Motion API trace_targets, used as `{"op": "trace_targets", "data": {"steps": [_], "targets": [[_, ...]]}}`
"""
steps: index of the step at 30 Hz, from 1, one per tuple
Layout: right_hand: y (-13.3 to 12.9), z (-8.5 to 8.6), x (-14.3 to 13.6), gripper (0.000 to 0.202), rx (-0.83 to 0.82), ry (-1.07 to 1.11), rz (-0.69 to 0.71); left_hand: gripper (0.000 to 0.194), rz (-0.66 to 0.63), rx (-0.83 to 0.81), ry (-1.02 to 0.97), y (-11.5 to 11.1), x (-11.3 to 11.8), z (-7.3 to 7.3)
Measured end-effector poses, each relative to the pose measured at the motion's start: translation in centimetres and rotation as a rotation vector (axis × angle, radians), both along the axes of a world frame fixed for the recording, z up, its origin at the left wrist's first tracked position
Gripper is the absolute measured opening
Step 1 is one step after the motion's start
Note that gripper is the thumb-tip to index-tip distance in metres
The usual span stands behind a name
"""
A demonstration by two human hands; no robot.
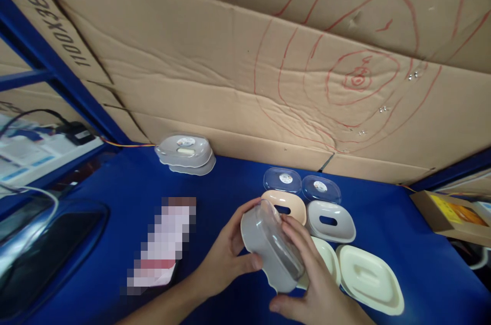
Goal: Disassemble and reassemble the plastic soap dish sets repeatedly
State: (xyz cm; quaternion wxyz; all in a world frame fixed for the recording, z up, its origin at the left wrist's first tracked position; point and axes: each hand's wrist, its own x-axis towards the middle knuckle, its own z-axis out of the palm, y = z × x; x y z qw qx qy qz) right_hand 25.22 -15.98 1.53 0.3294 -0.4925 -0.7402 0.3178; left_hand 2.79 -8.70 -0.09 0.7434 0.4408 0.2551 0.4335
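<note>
Holding one tilted, clear-lidded grey dish [264, 248] together, the left hand [228, 258] and right hand [316, 276] flank it.

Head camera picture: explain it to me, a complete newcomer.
No machine here: a person is using two bare hands. The camera is worn on their head, looking forward and down, so the left hand and right hand come in from the bottom. Both hold a gray box with a clear cover, tilted over a blue table. On it lie two clear lids, a peach dish, a gray dish and two pale trays. A stack of boxes sits at the back left, and cardboard with red rings stands behind. A pixelated item at left can't be made out.
</note>
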Motion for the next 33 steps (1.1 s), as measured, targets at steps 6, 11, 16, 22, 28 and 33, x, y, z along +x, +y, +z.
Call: {"op": "trace_targets", "data": {"steps": [6,11,16,22,28,33], "targets": [[0.1,-0.2,0.2,0.113,0.063,-0.043,0.009,0.091,-0.006,0.023,-0.005,-0.1,-0.4,0.6],[0.2,-0.5,0.5,0.089,0.12,-0.051,0.011,0.088,-0.011,0.016,-0.01,0.4,-0.9,1.9],[0.1,-0.5,0.6,0.089,0.144,-0.08,0.034,0.086,-0.048,0.003,-0.014,0.6,-1.0,2.1],[0.1,-0.1,1.0,0.078,0.148,-0.051,0.046,0.081,-0.078,0.076,-0.005,0.6,-1.2,2.3],[0.1,0.3,1.4,0.073,0.222,-0.062,0.054,0.083,-0.122,0.125,-0.024,0.5,-1.2,2.2],[0.1,0.2,1.7,0.068,0.285,-0.135,0.041,0.085,-0.087,0.14,0.031,0.3,-1.3,2.1]]}}
